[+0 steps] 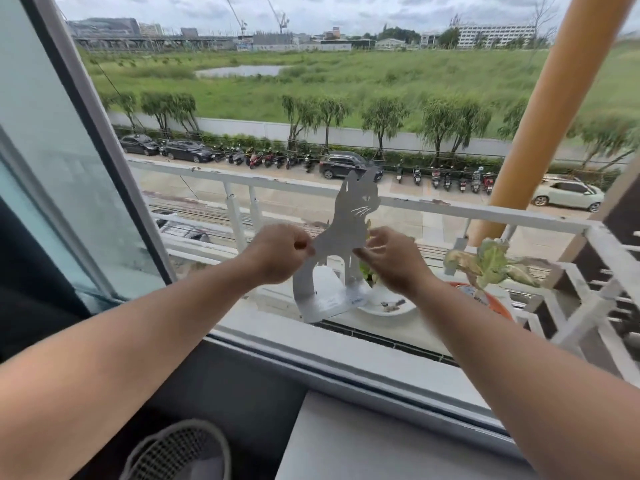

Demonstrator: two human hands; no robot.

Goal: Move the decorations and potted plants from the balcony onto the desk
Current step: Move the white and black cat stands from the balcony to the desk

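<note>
Reaching out through the open window, both bare arms stretch from the room over the grey window sill [346, 362] toward the balcony. Between the hands stands a flat white metal cat-shaped cutout decoration [349, 220], upright, its head and whiskers showing against the white balcony railing [485, 211] behind it. The left hand [277, 254] is curled closed, its fingers [304, 245] pinching the cat's left edge at the back. The right hand [391, 261] grips the opposite edge at the chest, its fingers [372, 252] pressed on the sheet. The cutout's curved white base [325, 303] sits low over the balcony ledge just outside the window track; whether it touches the ledge or is lifted clear cannot be told.

Just right of the base lies a white round dish or pot [391, 308], partly hidden by the right wrist, with a few small dark bits inside and some green leaves showing above it behind the hand. Further right stands an orange terracotta pot [498, 306] holding a plant with pale green and cream variegated leaves [491, 265], close to the railing corner.

Inside the room, a pale grey desk [363, 441] surface fills the bottom of the view, bare where visible, and a dark mesh basket-like object [180, 452] sits at the lower left.
</note>
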